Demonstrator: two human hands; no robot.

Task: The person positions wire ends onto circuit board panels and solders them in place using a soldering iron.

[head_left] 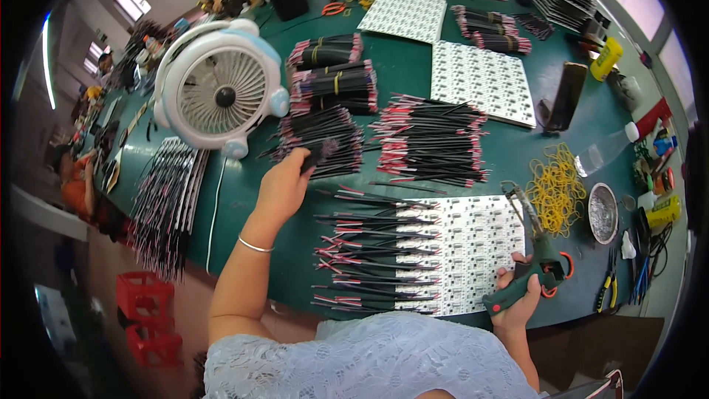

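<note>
Fingers of my right hand (520, 313) are wrapped around a green tool (545, 266) with a metal front end, held over the right edge of the near panel, while those of my left hand (284, 183) are closed on a dark item (319, 154); whether that is a tuft of wires or something else, I can't tell. Under it all spreads the green table (292, 251), with a white and pale blue fan (225, 96) standing at the far left. Right in front of me lies the white circuit panel (480, 251), rows of black wires (369, 251) across its left part, their ends jutting past its left edge. Beyond it sits a broad loose pile of wires (432, 140), and left of that a smaller pile (317, 129), just by my left fingers. Farther off are bundles tied with yellow bands (336, 83). To the right of the panel, I have a heap of yellow rubber bands (555, 188), then a metal bowl (603, 214), and nearer me, pliers (607, 288).
</note>
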